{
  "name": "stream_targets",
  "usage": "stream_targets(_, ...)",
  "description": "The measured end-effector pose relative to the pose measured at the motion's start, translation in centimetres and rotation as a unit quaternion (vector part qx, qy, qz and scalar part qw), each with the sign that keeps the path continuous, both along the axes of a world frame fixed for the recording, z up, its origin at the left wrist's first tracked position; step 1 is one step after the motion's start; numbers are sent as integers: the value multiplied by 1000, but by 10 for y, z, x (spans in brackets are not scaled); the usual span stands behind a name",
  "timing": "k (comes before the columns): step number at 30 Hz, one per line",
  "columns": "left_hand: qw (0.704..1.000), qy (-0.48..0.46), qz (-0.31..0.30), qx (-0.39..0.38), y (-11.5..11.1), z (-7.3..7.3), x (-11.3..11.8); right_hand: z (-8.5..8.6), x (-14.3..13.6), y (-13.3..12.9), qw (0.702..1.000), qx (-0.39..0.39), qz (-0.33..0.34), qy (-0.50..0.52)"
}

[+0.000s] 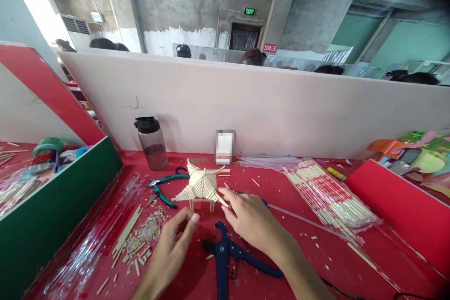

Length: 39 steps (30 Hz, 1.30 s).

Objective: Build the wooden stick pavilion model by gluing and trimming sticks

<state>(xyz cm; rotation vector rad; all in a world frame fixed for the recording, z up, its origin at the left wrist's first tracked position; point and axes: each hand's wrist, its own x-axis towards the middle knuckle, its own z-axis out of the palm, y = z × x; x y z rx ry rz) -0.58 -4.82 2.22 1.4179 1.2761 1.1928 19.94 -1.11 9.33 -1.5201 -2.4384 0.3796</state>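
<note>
Our right hand pinches a stick at the roof edge of the stick pavilion just ahead, left hand loosely curled below it, so we should press gently.

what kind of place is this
Probably a shared craft workshop: a red worktable behind a long divider, packs of sticks, cutters, and a small stick-built model by the right hand.
</note>
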Motion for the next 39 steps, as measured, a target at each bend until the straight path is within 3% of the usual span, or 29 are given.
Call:
stream_targets(7,965,250,-44,71,-7,-11,-18,8,12,-1,999,-30,-6,-19)
stream_targets(12,943,312,-52,105,-9,-17,-23,16,15,-5,999,-20,3,-38)
stream_targets(18,907,406,-63,93,-9,-12,-32,20,9,-13,998,10,27,-53)
stream_targets(25,843,510,-14,167,1,-7,-62,28,11,-17,995,3,15,-97)
stream_targets(28,815,563,30,133,6,-8,-76,27,17,-20,993,-10,27,-111)
stream_targets(30,803,588,22,96,9,-11,-82,26,20,-22,991,-18,44,-123)
stream_targets(34,805,589,-17,64,16,-18,-87,28,22,-30,986,-36,76,-147)
stream_targets(39,829,555,4,66,23,-26,-92,39,20,-40,986,-36,88,-141)
